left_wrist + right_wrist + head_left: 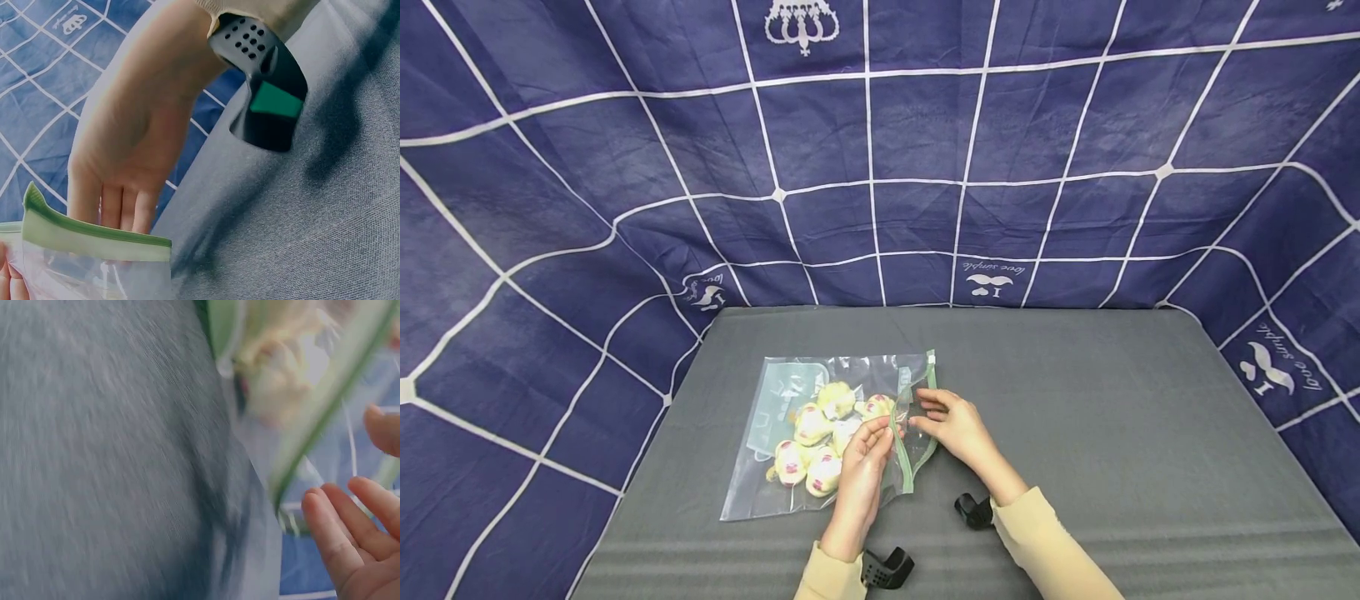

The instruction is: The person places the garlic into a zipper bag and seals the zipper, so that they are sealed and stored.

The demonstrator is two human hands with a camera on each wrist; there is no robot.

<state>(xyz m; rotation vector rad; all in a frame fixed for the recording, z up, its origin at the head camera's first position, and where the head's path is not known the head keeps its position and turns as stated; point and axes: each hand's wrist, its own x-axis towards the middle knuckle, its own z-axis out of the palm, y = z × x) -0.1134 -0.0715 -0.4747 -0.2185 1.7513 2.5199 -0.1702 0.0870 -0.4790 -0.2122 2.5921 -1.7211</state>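
Note:
A clear zip bag (741, 492) with a green zip strip lies on the grey table, its mouth to the right. Inside are several pale yellow rounded pieces (824, 472) with pink marks, and a pale blue flat rectangle (775, 406). My left hand (861, 475) pinches the near-side green edge between thumb and fingers; in the left wrist view its fingertips are hidden behind the strip. At the parted mouth is my right hand (958, 425), fingers spread and slightly bent. In the right wrist view its fingers (334, 544) lie apart beside the green strip.
The grey table (1112, 417) extends to the right of the bag. A blue cloth with white lines (925, 217) hangs behind and at both sides. Black camera mounts (887, 568) are worn at both wrists.

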